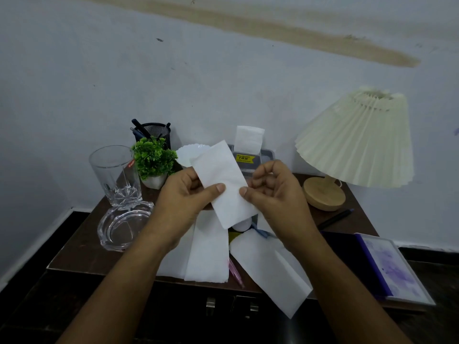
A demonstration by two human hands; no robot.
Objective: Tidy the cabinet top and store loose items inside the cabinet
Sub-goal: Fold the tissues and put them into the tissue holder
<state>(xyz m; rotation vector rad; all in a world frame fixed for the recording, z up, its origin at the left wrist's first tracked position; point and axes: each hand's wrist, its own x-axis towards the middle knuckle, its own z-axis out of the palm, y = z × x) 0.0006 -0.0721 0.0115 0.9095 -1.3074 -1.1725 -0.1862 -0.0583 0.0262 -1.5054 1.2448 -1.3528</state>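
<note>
Curled fingers of left hand and right hand pinch one white tissue.

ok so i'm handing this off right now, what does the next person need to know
Hands: left hand and right hand both pinch one tissue above the cabinet top.
More tissues lie loose at the front edge, over a pink pen; a dark pen lies by the lamp.
Done: nothing visibly stored.
Left: gather the tissues and pens, put them inside the cabinet.
</note>
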